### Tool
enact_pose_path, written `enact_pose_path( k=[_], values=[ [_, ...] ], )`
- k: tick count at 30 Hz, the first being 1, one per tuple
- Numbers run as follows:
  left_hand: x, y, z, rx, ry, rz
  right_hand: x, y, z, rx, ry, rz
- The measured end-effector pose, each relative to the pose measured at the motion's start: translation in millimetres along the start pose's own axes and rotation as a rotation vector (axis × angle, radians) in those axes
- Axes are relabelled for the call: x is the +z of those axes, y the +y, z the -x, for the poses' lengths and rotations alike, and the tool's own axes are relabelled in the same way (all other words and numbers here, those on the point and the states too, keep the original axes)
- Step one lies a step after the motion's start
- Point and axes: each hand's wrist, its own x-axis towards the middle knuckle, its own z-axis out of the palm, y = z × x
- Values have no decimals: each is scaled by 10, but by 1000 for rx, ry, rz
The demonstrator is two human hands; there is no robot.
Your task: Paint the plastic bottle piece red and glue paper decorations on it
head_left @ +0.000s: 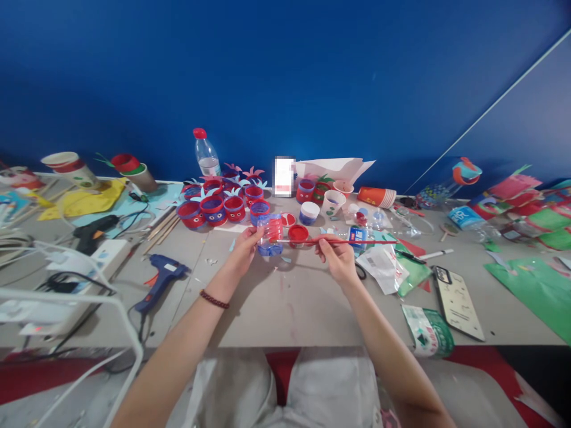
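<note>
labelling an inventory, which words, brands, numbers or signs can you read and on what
Nothing reads clearly enough to quote.
Blue rectangular label beside the right hand: white characters, blurred.
Green-and-white plastic packet: print, blurred.
Crumpled white packet: red print, blurred.
Blue-labelled clear plastic bottle: white marks, too small.

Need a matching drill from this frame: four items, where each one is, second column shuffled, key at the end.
Column 1
1. Paintbrush
2. Painted plastic container
3. Blue glue gun
4. Phone

Column 2
A. On the table, beside a green-and-white packet
B. Held in the left hand
C. On the table, left of both hands
D. Held in the right hand

Pairs: 1-D, 2-B, 3-C, 4-A
</note>
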Motion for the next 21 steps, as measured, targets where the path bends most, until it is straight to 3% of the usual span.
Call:
enact_pose_path(
  k=[8,15,21],
  values=[
    [10,-7,1,-12,9,28,-4,-53,-17,11,33,-11],
    [-9,34,28,-47,-114,70,-75,-63,-99,63,131,-106],
    [-63,48,17,-126,-192,100,-115,-75,-128,45,139,-120]
  ],
)
